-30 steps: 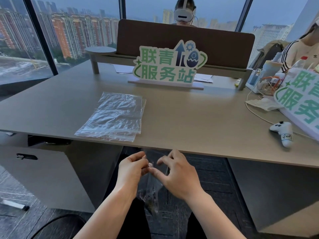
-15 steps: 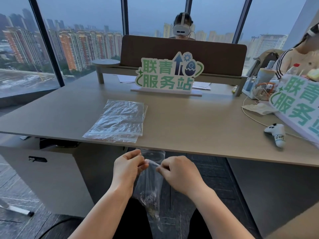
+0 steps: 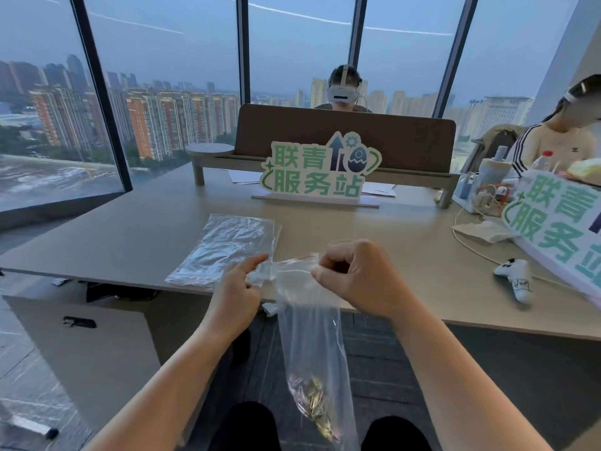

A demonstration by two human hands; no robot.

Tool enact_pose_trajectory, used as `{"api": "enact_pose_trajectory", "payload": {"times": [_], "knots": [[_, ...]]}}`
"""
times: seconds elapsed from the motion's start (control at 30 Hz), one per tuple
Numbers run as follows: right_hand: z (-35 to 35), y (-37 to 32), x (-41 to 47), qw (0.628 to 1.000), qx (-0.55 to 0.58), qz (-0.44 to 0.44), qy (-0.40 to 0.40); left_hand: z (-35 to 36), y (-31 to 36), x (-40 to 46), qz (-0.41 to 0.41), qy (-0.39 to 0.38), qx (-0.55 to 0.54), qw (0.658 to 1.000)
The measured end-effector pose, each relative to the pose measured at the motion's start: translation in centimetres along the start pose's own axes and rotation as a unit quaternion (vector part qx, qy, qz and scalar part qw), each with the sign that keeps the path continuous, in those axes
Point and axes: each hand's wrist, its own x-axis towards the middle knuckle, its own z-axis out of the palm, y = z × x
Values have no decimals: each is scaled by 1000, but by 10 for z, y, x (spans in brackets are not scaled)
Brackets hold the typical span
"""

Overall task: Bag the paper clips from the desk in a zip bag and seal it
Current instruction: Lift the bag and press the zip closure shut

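The grey-beige desk (image 3: 374, 242) stands before tall windows. In front of its near edge I hold the clear plastic zip bag (image 3: 309, 323) by its top strip: my left hand (image 3: 235, 297) pinches the left end, my right hand (image 3: 361, 281) pinches the right end. The coloured metal paper clips (image 3: 313, 403) lie at the bag's bottom (above my knees). A flat stack of clear bags (image 3: 227, 249) lies on the desk, near the white controller (image 3: 517, 278).
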Motion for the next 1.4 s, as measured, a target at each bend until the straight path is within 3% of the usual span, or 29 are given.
{"api": "enact_pose_trajectory", "payload": {"times": [0.2, 0.43, 0.57, 0.83, 1.07, 1.23, 1.4], "knots": [[-41, -7, 29, 996, 39, -35, 73, 0, 24, 41, 54, 4, 18, 998], [-92, 1, 63, 986, 45, -52, 153, -10, 70, 81, 73, -1, -86, 994], [-119, 16, 83, 983, 47, -47, 171, -16, 98, 108, 95, -2, -138, 986], [-161, 58, 113, 980, 26, -24, 195, -14, 138, 159, 190, 27, -125, 973], [-164, 103, 125, 982, 6, 16, 190, 13, 139, 194, 199, 22, -133, 971], [-150, 134, 124, 977, -31, 80, 194, 37, 120, 206, 168, 12, -157, 973], [-138, 124, 135, 961, -182, 88, 189, 50, 115, 210, 165, 9, -181, 970]]}}
